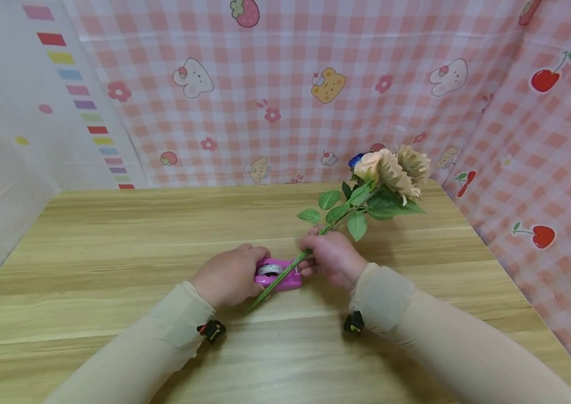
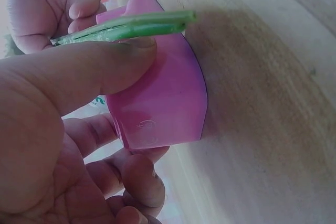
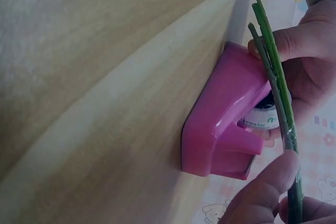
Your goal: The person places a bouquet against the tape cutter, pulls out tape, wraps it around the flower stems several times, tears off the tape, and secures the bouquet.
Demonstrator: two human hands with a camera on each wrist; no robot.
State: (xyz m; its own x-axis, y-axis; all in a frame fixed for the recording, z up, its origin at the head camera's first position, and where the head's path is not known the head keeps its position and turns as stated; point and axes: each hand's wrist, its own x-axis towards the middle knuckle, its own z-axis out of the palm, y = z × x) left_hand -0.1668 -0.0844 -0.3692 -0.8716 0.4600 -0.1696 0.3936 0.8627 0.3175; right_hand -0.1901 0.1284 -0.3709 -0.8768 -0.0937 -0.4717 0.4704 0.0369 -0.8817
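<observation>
A pink tape dispenser [image 1: 290, 282] stands on the wooden table, a roll of tape [image 3: 261, 118] in its middle. My left hand [image 1: 229, 275] grips its left end, thumb on the near side [image 2: 168, 93] and fingers on the far side. Pinched between the thumb and fingers of my right hand [image 1: 336, 258] is a bunch of artificial flowers [image 1: 391, 174], peach, beige and blue with green leaves. Its bundled stems [image 3: 278, 72] slant across above the dispenser, cut ends toward me and close to my left thumb. Clear tape seems to be round the stems, glossy in the right wrist view.
The wooden table [image 1: 113, 247] reaches back to a pink checked cloth [image 1: 245, 129] with cartoon prints. More of this cloth [image 1: 558, 146] hangs along the right side, and a white cloth [image 1: 7, 123] with coloured patches hangs at the left.
</observation>
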